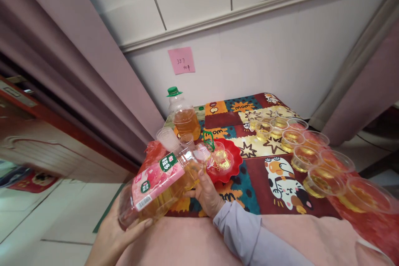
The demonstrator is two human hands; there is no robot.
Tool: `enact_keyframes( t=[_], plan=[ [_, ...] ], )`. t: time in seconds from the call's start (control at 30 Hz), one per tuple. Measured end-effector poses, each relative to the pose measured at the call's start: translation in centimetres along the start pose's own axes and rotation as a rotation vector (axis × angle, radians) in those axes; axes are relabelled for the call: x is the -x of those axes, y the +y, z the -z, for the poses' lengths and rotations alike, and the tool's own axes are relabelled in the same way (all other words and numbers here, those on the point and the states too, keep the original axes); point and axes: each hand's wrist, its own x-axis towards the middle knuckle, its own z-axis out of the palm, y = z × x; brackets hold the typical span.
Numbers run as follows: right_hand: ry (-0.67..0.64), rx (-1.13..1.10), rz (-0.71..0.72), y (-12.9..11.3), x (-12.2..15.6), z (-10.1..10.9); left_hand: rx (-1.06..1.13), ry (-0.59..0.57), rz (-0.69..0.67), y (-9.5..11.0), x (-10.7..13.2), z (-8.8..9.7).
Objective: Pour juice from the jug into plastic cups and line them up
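Observation:
I hold a large clear oil bottle [156, 185] with a pink label, tilted on its side with its neck toward a red plate [230, 162]. My left hand [116, 232] cups the bottle's base from below. My right hand [205, 193] is wrapped round the bottle near its neck. A small clear cup [220, 156] with yellow liquid sits on the red plate just past the bottle's mouth. A green handle ring [209, 139] hangs at the neck.
A second oil bottle [183, 116] with a green cap stands behind. Several clear cups of yellow liquid [307, 156] line the colourful tablecloth [268, 183] at right. Stacked empty cups [170, 138] sit by the bottle. A pink note [181, 60] is on the wall.

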Motion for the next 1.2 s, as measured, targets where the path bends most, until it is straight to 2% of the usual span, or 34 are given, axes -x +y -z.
enact_keyframes(
  t=[0.2, 0.47, 1.2],
  plan=[
    [-0.007, 0.001, -0.004, -0.11, 0.02, -0.10, 0.003, -0.004, -0.008, 0.84, -0.05, -0.06],
    [0.008, 0.000, 0.000, 0.14, -0.03, 0.09, -0.013, 0.002, 0.006, 0.33, 0.01, 0.05],
    [0.004, -0.006, 0.003, 0.17, 0.02, 0.01, -0.013, 0.001, -0.013, 0.59, 0.00, 0.04]
  ],
)
